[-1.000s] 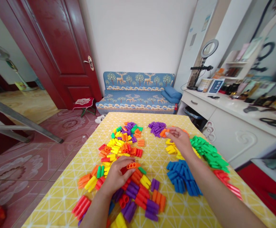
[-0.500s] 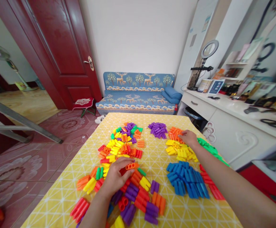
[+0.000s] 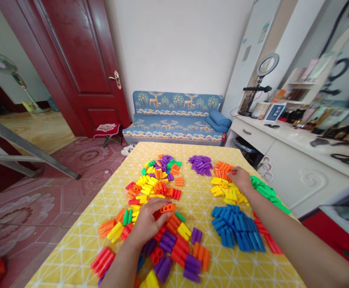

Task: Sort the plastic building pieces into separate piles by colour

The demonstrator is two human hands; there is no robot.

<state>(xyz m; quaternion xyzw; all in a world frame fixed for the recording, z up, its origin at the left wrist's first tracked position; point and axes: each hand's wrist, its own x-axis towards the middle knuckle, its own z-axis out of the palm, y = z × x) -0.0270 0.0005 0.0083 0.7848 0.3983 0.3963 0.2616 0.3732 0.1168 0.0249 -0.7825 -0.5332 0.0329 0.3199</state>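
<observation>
On my feed the left hand (image 3: 150,223) pinches an orange piece (image 3: 168,208) at the mixed heap (image 3: 180,249), on the left of the table (image 3: 198,202). The right hand (image 3: 239,178) has its fingers bent at the orange pile (image 3: 221,170), far right; I can't tell whether they grip anything. The yellow pile (image 3: 228,192) and blue pile (image 3: 237,228) lie nearer, the purple pile (image 3: 200,165) left. The right forearm (image 3: 291,236) blocks my view of part of the red pile (image 3: 272,242). A tub (image 3: 260,111), contents hidden from me, stands on the dresser (image 3: 291,164), far right.
</observation>
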